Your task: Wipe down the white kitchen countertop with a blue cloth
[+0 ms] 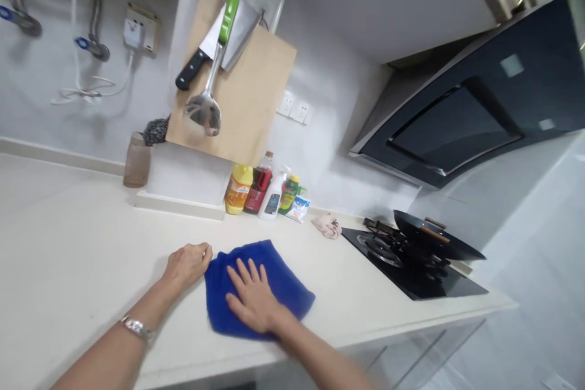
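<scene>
A blue cloth [292,292] lies spread on the white countertop [91,244], with small folds near its left corner. My right hand [253,298] rests flat on top of it, fingers stretched and apart. At the cloth's upper left edge, my left hand [187,267] is closed, its thumb and fingers pinching the corner. A silver bracelet [137,329] circles my left wrist. Part of the cloth is covered by my right hand and forearm.
Along the wall stand a yellow bottle [238,189], a white spray bottle [273,195] and other containers. A crumpled pinkish rag [328,225] lies beside the gas stove [411,274], which bears a wok [434,239]. Knives and a ladle [205,111] hang before a cutting board [260,91].
</scene>
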### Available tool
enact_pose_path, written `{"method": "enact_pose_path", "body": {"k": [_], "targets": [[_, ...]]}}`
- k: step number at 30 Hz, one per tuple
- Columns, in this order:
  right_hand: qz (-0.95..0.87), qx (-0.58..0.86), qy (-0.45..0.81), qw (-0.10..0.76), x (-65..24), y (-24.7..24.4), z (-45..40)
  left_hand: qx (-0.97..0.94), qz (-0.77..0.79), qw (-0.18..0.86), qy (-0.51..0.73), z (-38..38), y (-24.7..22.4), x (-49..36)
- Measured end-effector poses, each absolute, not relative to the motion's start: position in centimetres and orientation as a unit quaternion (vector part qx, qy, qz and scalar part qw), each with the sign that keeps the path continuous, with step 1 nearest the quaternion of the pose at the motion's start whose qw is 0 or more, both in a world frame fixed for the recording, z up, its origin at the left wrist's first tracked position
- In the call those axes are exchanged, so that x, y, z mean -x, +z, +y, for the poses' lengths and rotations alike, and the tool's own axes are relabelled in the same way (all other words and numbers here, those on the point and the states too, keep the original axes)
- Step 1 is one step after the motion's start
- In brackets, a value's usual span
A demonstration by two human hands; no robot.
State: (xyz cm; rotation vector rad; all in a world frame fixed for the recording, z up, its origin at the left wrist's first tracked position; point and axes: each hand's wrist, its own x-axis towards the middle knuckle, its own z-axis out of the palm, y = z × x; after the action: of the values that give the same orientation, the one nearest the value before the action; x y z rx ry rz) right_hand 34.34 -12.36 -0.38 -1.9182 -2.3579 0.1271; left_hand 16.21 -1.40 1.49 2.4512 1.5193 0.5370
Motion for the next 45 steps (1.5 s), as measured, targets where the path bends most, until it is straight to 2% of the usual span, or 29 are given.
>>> {"method": "enact_pose_path", "body": {"k": [6, 11, 16, 21, 23, 30, 32, 36, 45], "targets": [[-0.802, 0.593, 0.065, 0.03, -35.2, 0.2, -17.0, -0.863, 0.463, 0.151, 0.134, -1.4, 2.7, -13.6], [-0.798, 0.594, 0.09, 0.056, -39.4, 0.1, -20.7, -0.858, 0.494, 0.096, 0.103, -1.1, 3.6, -10.2], [-0.732, 0.665, 0.107, 0.102, -46.5, -1.2, -23.4, -0.811, 0.573, 0.049, 0.109, 0.3, 3.4, -3.8], [-0.64, 0.743, 0.043, 0.19, -55.8, -4.4, -24.8, -0.753, 0.642, 0.052, 0.136, 3.4, 1.2, 3.7], [-0.633, 0.751, 0.036, 0.184, -59.0, -5.4, -24.6, -0.766, 0.623, 0.059, 0.149, 4.7, -0.1, 5.9], [-0.557, 0.824, -0.1, 0.03, -62.5, -6.1, -20.4, -0.772, 0.611, 0.111, 0.135, 5.4, -1.3, 6.9], [-0.514, 0.855, -0.076, 0.007, -61.6, -5.4, -18.5, -0.768, 0.615, 0.112, 0.137, 5.3, -1.2, 6.7], [-0.416, 0.909, 0.024, -0.01, -58.7, -3.6, -14.0, -0.758, 0.624, 0.117, 0.148, 5.4, -1.2, 6.5], [-0.406, 0.913, 0.033, -0.007, -52.2, -2.1, -2.8, -0.756, 0.637, 0.087, 0.126, 5.2, -0.8, 5.6]]}}
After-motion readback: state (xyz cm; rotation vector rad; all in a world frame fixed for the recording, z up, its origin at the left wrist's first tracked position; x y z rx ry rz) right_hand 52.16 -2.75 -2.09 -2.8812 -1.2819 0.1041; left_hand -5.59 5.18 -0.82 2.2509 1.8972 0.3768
